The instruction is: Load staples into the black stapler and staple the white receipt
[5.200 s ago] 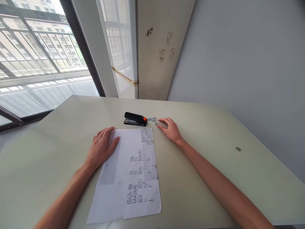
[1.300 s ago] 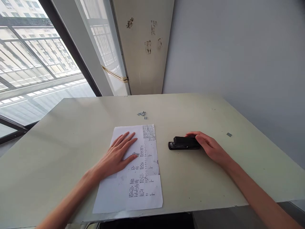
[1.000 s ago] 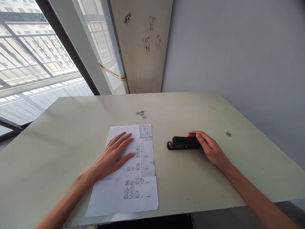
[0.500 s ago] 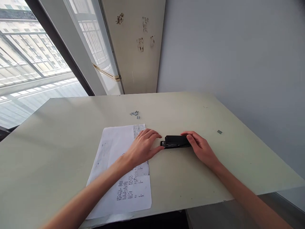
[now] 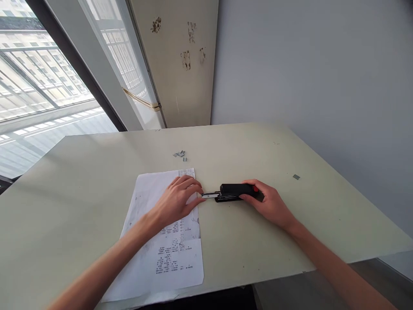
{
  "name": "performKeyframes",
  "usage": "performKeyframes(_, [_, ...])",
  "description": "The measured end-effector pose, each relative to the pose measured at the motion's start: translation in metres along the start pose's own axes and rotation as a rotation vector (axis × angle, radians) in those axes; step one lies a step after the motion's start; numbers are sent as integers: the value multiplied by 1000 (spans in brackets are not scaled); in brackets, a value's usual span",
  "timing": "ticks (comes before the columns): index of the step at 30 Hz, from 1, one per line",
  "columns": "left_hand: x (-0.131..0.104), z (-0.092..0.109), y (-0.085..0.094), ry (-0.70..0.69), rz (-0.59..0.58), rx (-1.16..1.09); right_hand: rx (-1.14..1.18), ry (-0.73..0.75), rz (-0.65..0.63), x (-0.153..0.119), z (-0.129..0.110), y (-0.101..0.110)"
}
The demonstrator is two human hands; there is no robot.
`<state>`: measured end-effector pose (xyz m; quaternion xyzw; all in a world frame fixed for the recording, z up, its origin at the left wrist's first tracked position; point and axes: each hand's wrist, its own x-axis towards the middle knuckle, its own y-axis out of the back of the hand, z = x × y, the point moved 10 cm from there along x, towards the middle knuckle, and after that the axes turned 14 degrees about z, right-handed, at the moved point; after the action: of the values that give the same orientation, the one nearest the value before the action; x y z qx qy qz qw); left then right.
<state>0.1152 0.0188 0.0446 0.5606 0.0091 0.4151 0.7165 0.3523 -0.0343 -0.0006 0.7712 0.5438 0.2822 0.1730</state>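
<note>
A black stapler (image 5: 234, 190) lies on the table, its front end facing left. My right hand (image 5: 269, 202) is closed around its rear part, with a small red patch showing by the fingers. A narrow metal staple tray (image 5: 210, 195) sticks out of the stapler's front. At the outer end of that tray, the thumb and fingers of my left hand (image 5: 179, 198) pinch it. Under my left hand and forearm is a printed sheet of paper (image 5: 180, 262), partly covered by them.
Several small strips of staples (image 5: 180, 153) lie farther back on the pale table (image 5: 258, 241). One more staple strip (image 5: 296, 177) sits to the right. A refrigerator (image 5: 180, 94) and a wall (image 5: 309, 64) stand behind the table, with a window (image 5: 35, 69) at left.
The staple tray has slid out of the stapler's front. My left hand has moved left with its end, and my right thumb has shifted lower along the stapler's near side.
</note>
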Motion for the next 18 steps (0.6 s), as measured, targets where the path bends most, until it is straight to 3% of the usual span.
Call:
performKeyframes(4, [4,-23,13,63,-14,-18,0,-15,-18,-1,-2,-1])
performKeyframes(9, [29,-111,29,454,178,176,-9,1,-8,-2,-5,-1])
performKeyframes(11, [39,-135,29,515,209,217,-13,1,-1,-2,-4,-1])
performKeyframes(14, [51,-155,23,535,214,226,-10,-5,-2,-2,-2,-2])
performKeyframes(18, [56,-159,15,507,191,219,-5,-6,-2,-2,-3,-3])
